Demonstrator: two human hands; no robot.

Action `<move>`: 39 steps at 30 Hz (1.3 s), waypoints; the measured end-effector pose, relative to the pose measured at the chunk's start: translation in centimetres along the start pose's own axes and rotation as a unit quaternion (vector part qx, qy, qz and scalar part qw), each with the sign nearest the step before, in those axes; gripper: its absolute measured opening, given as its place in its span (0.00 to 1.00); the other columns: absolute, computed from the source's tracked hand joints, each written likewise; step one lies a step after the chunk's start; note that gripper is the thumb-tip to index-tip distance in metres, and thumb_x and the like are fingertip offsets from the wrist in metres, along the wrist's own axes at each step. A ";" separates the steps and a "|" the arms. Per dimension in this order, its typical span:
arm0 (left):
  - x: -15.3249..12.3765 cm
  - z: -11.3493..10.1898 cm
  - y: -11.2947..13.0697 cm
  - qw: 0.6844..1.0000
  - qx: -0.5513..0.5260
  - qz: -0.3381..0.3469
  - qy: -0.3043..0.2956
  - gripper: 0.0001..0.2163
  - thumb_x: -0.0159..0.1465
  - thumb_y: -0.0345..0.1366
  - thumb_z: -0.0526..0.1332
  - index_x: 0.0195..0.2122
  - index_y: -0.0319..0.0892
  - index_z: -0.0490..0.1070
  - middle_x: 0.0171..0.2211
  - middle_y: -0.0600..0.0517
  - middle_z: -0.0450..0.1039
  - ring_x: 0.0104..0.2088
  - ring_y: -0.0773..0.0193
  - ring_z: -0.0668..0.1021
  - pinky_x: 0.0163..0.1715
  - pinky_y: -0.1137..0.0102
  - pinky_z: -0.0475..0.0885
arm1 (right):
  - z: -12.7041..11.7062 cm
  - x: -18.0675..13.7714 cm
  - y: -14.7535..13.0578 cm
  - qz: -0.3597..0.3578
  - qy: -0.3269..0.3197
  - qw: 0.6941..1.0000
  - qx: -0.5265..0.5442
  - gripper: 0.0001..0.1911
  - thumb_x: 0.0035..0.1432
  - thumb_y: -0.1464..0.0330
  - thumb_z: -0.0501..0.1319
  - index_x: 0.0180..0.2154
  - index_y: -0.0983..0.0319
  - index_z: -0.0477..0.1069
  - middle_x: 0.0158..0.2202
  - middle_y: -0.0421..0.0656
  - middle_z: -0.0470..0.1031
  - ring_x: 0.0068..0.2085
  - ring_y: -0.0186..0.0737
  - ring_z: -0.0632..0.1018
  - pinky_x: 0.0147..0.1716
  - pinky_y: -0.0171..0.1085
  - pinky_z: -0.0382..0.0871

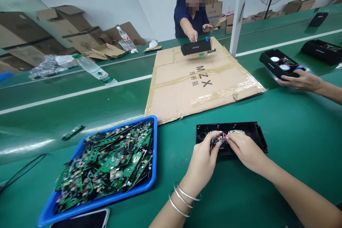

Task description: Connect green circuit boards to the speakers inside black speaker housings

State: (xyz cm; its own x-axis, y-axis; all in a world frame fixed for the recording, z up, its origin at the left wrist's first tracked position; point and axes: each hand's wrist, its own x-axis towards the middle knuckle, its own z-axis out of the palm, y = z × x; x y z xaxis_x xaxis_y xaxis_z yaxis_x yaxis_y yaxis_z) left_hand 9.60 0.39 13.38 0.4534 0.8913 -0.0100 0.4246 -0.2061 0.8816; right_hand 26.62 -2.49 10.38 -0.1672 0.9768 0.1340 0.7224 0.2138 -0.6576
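Both my hands are pinching red-wired parts inside the black housing (231, 136) at 6 o'clock on the worktop (294, 142), left hand (203, 156) and right hand (247, 151) gripping narrow, so I'd guess mid-assembly, tray of boards (107, 164) untouched at 8.

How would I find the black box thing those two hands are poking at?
Look along the green belt to the blue tray heaped with green circuit boards. Just right of it lies an open black casing, under the left hand and right hand. It is the nearest black casing.
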 end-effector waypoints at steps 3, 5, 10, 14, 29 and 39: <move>-0.1 0.6 -0.3 1.000 0.003 0.006 -0.003 0.11 0.66 0.31 0.52 0.49 0.46 0.63 0.41 0.53 0.76 0.39 0.64 0.78 0.38 0.72 0.71 | 0.5 -0.2 0.2 -0.068 0.011 0.993 -0.092 0.14 0.66 0.70 0.45 0.31 0.62 0.65 0.29 0.44 0.69 0.31 0.41 0.69 0.29 0.38 0.63; -0.2 0.9 -0.5 1.000 0.017 0.007 -0.005 0.10 0.66 0.31 0.51 0.47 0.46 0.63 0.40 0.53 0.76 0.38 0.63 0.78 0.36 0.71 0.71 | 0.6 -0.3 0.3 -0.101 0.010 0.985 -0.137 0.14 0.66 0.71 0.45 0.31 0.63 0.65 0.29 0.44 0.68 0.31 0.41 0.68 0.28 0.38 0.63; -0.1 1.1 -0.9 0.998 0.054 0.013 -0.010 0.09 0.66 0.32 0.51 0.46 0.45 0.64 0.39 0.52 0.76 0.37 0.61 0.78 0.35 0.69 0.70 | 0.6 -0.2 0.5 -0.139 -0.008 0.972 -0.187 0.15 0.66 0.72 0.44 0.32 0.64 0.67 0.30 0.46 0.68 0.32 0.41 0.69 0.30 0.40 0.65; 0.1 1.1 -0.9 0.998 0.052 0.018 -0.017 0.08 0.65 0.33 0.52 0.44 0.44 0.66 0.35 0.53 0.77 0.32 0.62 0.78 0.32 0.71 0.70 | 0.5 -0.1 0.4 -0.144 -0.013 0.974 -0.178 0.14 0.65 0.73 0.45 0.32 0.64 0.67 0.29 0.45 0.68 0.31 0.41 0.70 0.31 0.39 0.65; 0.4 0.5 -0.4 0.999 0.009 -0.003 -0.034 0.09 0.64 0.34 0.54 0.44 0.44 0.68 0.35 0.52 0.77 0.33 0.63 0.78 0.36 0.70 0.72 | -0.1 -0.1 0.0 -0.101 -0.043 0.984 -0.141 0.13 0.63 0.73 0.47 0.31 0.63 0.67 0.29 0.45 0.69 0.32 0.41 0.70 0.30 0.39 0.66; 0.2 0.5 -0.4 0.998 -0.010 0.024 -0.060 0.10 0.65 0.32 0.52 0.44 0.44 0.68 0.39 0.51 0.76 0.38 0.62 0.79 0.41 0.69 0.72 | 0.1 -0.2 0.4 -0.095 -0.020 0.991 -0.096 0.12 0.65 0.71 0.48 0.34 0.63 0.68 0.31 0.45 0.70 0.33 0.41 0.71 0.31 0.39 0.67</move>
State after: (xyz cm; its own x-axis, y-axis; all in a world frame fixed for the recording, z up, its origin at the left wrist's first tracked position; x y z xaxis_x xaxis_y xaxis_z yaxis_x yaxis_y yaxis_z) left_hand 9.91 0.47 12.81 0.5639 0.8255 -0.0226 0.3853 -0.2388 0.8913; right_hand 26.81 -2.59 10.01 -0.3366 0.9181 0.2092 0.7888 0.3963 -0.4699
